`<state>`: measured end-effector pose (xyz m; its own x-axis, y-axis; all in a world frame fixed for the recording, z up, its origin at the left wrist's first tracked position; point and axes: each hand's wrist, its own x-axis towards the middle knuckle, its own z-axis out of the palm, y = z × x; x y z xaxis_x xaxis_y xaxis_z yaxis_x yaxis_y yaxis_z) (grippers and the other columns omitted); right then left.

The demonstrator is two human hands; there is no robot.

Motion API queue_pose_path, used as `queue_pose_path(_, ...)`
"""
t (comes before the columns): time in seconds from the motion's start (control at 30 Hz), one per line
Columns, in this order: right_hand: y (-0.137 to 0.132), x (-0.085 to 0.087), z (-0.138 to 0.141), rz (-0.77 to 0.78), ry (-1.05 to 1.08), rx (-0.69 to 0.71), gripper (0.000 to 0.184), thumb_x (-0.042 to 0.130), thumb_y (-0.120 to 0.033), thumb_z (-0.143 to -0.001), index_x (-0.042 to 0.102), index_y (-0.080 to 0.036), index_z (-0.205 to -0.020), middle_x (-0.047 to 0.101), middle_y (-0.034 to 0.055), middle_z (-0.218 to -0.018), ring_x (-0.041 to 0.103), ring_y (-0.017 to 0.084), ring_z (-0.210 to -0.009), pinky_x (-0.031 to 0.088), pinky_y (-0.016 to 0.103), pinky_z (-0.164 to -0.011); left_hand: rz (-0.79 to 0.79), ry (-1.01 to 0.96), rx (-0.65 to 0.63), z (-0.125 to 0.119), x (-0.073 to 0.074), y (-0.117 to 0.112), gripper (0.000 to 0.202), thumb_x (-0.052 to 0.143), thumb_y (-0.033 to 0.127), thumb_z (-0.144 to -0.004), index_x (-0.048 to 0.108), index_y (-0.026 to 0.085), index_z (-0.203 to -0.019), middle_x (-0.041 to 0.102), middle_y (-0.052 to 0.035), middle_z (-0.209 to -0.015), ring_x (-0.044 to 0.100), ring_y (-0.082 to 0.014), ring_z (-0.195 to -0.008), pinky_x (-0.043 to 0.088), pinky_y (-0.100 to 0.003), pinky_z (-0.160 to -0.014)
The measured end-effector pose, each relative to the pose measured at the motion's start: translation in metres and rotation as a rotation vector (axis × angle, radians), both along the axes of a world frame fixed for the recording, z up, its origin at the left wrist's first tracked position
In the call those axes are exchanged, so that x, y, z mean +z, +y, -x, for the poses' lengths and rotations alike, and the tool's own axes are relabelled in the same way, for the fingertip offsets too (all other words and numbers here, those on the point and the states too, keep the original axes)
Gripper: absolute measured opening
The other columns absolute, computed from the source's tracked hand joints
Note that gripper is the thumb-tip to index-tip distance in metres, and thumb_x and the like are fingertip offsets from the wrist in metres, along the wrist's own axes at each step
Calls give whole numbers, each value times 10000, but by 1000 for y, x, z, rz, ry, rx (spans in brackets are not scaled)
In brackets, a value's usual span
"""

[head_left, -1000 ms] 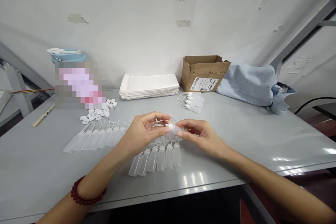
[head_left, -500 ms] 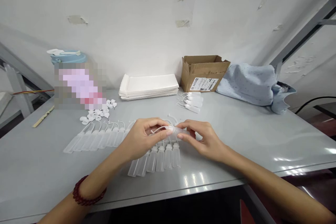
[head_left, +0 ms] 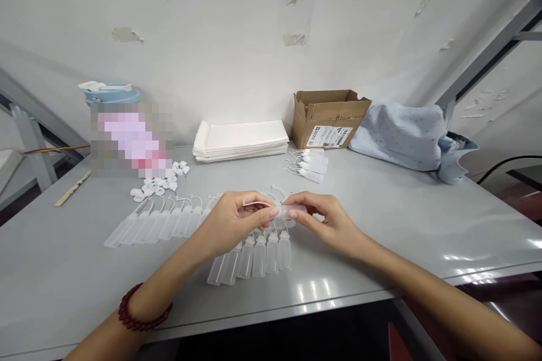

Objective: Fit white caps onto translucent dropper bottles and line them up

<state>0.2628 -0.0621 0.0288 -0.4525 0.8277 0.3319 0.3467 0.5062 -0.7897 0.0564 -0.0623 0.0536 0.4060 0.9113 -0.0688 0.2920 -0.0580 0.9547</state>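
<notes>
Between my hands lies a small translucent plastic bottle point(head_left: 286, 212), held sideways over the table. My left hand point(head_left: 239, 219) pinches its neck and white cap end, where a thin curved strap sticks out to the left. The fingers of my right hand point(head_left: 326, 217) are closed round the bottle's body. Just below, a row of similar bottles point(head_left: 259, 259) lies on the tabletop, partly covered by my left hand. Another row of bottles point(head_left: 158, 223) with curved straps extends to the left. Loose white caps point(head_left: 156, 185) are heaped behind that row.
Along the wall stand a stack of white envelopes point(head_left: 241, 138), an open cardboard box point(head_left: 328, 118) and a light blue cloth bundle point(head_left: 398, 135). Several more bottles point(head_left: 311, 166) lie before the box. At left are a blue container point(head_left: 112, 95), a blurred-out item and a thin stick point(head_left: 71, 189).
The bottle in my hands has turned slightly, and its strap now points straighter to the left. Both hands keep nearly the same place and grip.
</notes>
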Motion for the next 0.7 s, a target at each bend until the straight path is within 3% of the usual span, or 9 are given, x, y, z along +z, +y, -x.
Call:
queue_pose_path(0.1, 3, -9, -2, -352, -78, -30, 184, 564, -243, -885, 590, -120, -1019, 640, 45, -762, 540, 105, -563, 476, 232, -535, 58, -23, 16, 0, -2, 2, 197, 648, 351, -793, 682, 161, -833, 665, -4, -672, 627, -134, -652, 512, -240, -637)
queue_pose_path(0.2, 6, -14, -3, -640, -133, -21, 234, 553, -179, -889, 531, -123, -1115, 649, 104, -890, 611, 149, -716, 527, 257, -620, 66, -125, 55, 0, -5, 4, 195, 661, 343, -786, 677, 162, -858, 669, -2, -707, 636, -132, -677, 526, -248, -680)
queue_pose_path(0.37, 8, -15, -1, -812, -176, -48, 289, 503, -141, -907, 479, -116, -1194, 639, 137, -924, 622, 185, -818, 549, 277, -671, 199, -161, 4, -1, -8, 5, 278, 603, 390, -829, 647, 135, -727, 648, -18, -660, 626, -126, -598, 521, -238, -590)
queue_pose_path(0.53, 6, -14, -2, -690, -150, -18, 222, 481, -162, -918, 533, -94, -1123, 597, 77, -765, 545, 141, -625, 480, 245, -541, 172, -163, -34, -2, -6, 3, 294, 590, 393, -836, 605, 140, -688, 612, -3, -603, 587, -110, -522, 493, -228, -520)
queue_pose_path(0.63, 4, -10, -2, -446, -84, 5, 197, 448, -204, -934, 587, -104, -1032, 545, 30, -685, 485, 120, -573, 431, 246, -535, 76, -114, -23, -3, -6, -1, 254, 572, 374, -850, 626, 141, -765, 619, -4, -609, 591, -113, -532, 499, -235, -540)
queue_pose_path(0.7, 2, -5, -1, -176, -12, 13, 227, 434, -267, -941, 611, -126, -952, 509, 4, -647, 457, 109, -559, 404, 243, -528, -1, -75, 6, -4, -7, -3, 215, 578, 349, -847, 635, 143, -832, 629, -5, -628, 602, -116, -552, 507, -232, -552)
